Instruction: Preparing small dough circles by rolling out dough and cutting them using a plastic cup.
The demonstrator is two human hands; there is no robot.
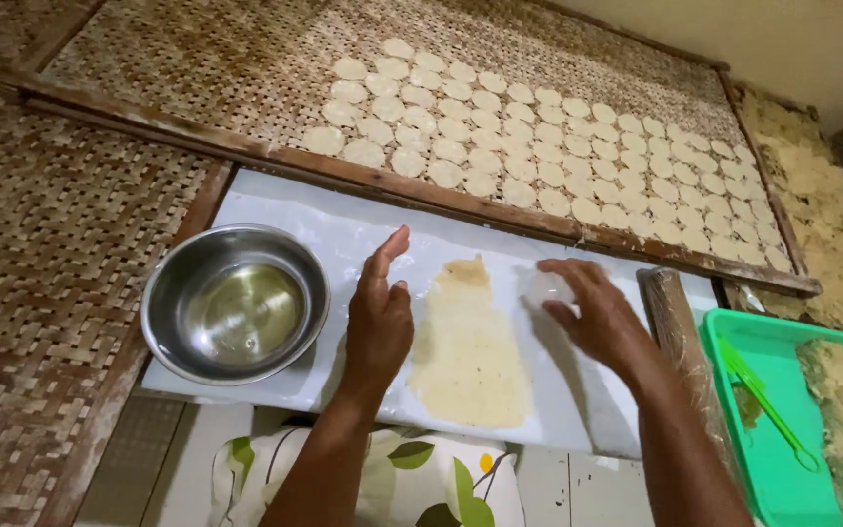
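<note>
A thin sheet of pale yellowish dough (467, 359) lies on a white plastic-covered board (275, 210), with round bites cut from its upper edge. My left hand (381, 317) rests on its edge just left of the dough, fingers straight and apart, holding nothing. My right hand (592, 312) hovers right of the dough's top, fingers curled around a small round clear cutter (545, 288) pressed against the board.
A steel bowl (235, 303) with a little liquid sits left of my left hand. Beyond the board, a woven bamboo tray (246, 68) carries several rows of cut dough discs (539, 146). A plastic-wrapped rolling pin (680, 337) and green tray (734, 337) with dough scraps lie right.
</note>
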